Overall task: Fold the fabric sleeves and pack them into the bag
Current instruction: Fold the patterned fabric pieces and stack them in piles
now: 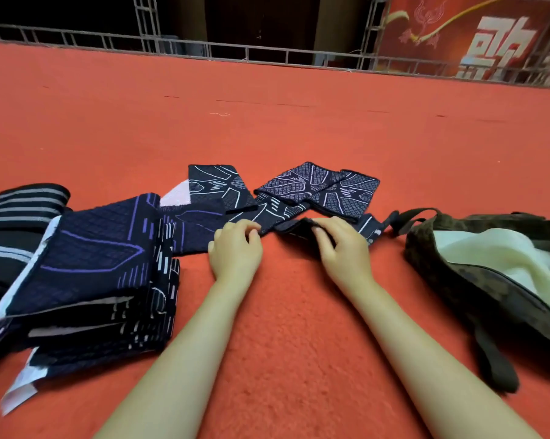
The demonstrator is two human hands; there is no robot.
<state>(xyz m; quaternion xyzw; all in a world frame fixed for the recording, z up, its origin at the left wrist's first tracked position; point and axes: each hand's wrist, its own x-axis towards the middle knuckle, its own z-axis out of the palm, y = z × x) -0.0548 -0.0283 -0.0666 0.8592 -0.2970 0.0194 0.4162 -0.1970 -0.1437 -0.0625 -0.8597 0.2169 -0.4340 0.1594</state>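
Two bare forearms come up from the bottom edge to the middle of the frame, where both hands work one dark patterned sleeve (299,221) on the red carpet (283,122). Fingers of the left hand (235,248) are curled, its fingertips pressing or pinching the sleeve's left part — which of the two I cannot tell. Curled round a raised edge of the fabric, the right hand (346,248) has it lifted slightly off the carpet.

That sleeve lies just above the hands, its long axis running roughly left to right across the picture, rising a little toward the right, one end pointing at the bag (451,267) at right. It reads as a fold in progress rather than finished.

As for progress: a stack of folded sleeves (93,274) sits at lower left, so a fair share of folding looks done. Two more pieces — one (216,185) above the left hand, another (324,188) above the right hand — lie flat and seem yet to be dealt with, though whether they are already folded is unclear. Open-mouthed at the right edge, the bag shows a pale cloth (495,258) inside; no dark sleeve is visible in it, so packing appears mostly or wholly ahead.
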